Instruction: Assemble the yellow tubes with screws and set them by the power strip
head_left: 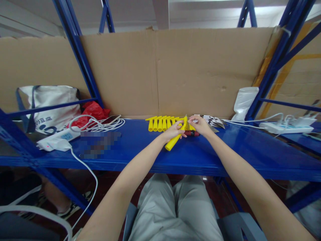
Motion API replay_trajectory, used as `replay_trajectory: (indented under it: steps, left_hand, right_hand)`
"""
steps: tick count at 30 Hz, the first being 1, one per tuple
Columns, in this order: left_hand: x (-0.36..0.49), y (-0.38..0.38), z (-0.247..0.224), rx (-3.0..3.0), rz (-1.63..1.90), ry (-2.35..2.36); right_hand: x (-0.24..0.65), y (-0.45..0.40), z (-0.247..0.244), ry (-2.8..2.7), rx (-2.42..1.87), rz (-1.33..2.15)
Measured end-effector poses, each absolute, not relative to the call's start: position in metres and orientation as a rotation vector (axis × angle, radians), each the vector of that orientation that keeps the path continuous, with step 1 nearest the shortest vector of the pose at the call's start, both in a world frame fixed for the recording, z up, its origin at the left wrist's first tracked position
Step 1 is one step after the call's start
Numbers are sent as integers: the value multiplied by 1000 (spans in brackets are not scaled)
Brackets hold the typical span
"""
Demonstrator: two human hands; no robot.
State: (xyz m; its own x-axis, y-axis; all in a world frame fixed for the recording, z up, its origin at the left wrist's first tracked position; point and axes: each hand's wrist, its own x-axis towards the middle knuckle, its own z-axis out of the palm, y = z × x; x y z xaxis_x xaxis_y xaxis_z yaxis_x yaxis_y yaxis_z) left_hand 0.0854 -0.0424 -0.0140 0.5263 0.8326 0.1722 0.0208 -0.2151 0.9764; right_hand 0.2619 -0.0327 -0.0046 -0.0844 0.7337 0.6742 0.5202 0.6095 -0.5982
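My left hand (173, 132) is wrapped round a yellow plastic scraper-like tool (172, 143), its round handle slanting down toward me. A small greyish point shows at the top of its flared head. At that head, my right hand (199, 124) has its fingers pinched together; what is between them is too small to make out. Behind my left hand lies a row of several similar yellow tools (159, 124), side by side. A red and black object (193, 133) lies under my hands, partly covered. Just beyond my right hand are several thin silver and black plates (216, 121).
Cardboard (120, 73) walls the back of the blue shelf table (140, 147). To the left are a power strip (66, 135), coiled white cables (107, 126), a red bag (94, 110) and a cloth bag (55, 100). A white pouch (244, 103) and another power strip (283, 128) are at right.
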Motion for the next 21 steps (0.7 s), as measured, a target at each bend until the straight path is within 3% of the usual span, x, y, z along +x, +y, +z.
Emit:
replay_trajectory:
  steps: [21]
  left_hand:
    - [85,-41,-18,1682,880,721]
  right_hand:
    - [265,-24,-13,-1818,-904,186]
